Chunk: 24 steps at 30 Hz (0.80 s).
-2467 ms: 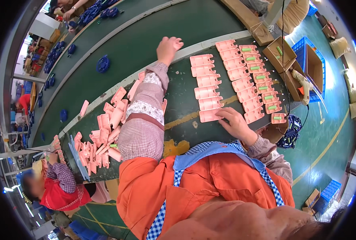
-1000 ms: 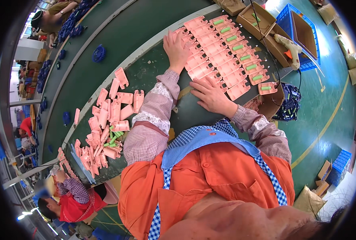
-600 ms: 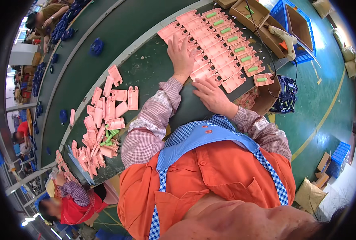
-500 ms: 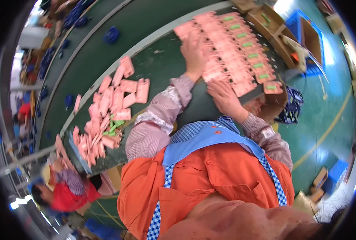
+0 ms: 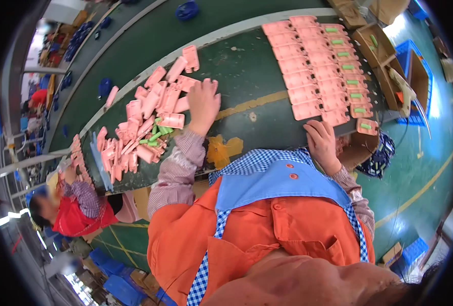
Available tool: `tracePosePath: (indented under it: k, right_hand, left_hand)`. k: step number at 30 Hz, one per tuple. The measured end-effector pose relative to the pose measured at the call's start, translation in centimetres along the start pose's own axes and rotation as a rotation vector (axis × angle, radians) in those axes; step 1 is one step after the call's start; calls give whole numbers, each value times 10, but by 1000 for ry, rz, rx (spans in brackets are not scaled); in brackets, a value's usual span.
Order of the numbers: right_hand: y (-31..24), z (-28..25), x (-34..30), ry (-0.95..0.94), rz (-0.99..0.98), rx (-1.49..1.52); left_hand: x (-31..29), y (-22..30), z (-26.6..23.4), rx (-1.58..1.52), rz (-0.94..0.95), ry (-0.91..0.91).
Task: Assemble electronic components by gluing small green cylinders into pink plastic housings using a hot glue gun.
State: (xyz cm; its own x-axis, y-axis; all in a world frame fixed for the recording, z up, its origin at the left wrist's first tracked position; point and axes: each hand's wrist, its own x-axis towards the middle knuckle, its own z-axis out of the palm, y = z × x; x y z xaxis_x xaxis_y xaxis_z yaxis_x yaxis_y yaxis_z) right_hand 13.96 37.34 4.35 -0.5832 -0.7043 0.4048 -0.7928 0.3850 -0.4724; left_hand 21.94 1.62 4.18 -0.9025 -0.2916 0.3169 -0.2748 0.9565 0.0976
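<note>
My left hand (image 5: 204, 104) is over the right edge of a loose pile of pink plastic shell pieces (image 5: 149, 104). Its fingers are stretched out, with no piece visibly gripped. Small green pieces (image 5: 155, 133) lie in the pile's near part. At the table's near edge, just below the ordered rows of pink shells (image 5: 308, 66), rests my right hand (image 5: 322, 145), fingers loosely bent and nothing seen in them. Along the right-hand row, each shell carries a green piece (image 5: 348, 67). One more pink shell with a green piece (image 5: 367, 126) sits apart at the near right corner.
The dark green table (image 5: 247, 66) has yellow tape across it. A conveyor with blue bundles (image 5: 187, 10) runs beyond. Cardboard trays (image 5: 374, 43), a blue crate (image 5: 415, 66) and an open box (image 5: 359, 145) stand right. Another person in red (image 5: 81, 217) works at far left.
My left hand has moved left from the ordered rows to the loose pile. My right hand has drawn back from the rows' near end to the table edge, its fingers more bent.
</note>
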Motion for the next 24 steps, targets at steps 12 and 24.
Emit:
tracePosePath:
  k: [12,24]
  right_hand:
    - [11,-1,-9,53,61,-93]
    - [40,-15,-22,74,107,-113]
  left_hand:
    - [-14,70,-30,-303,251,-41]
    - [-37,203,21,-709,669,-185]
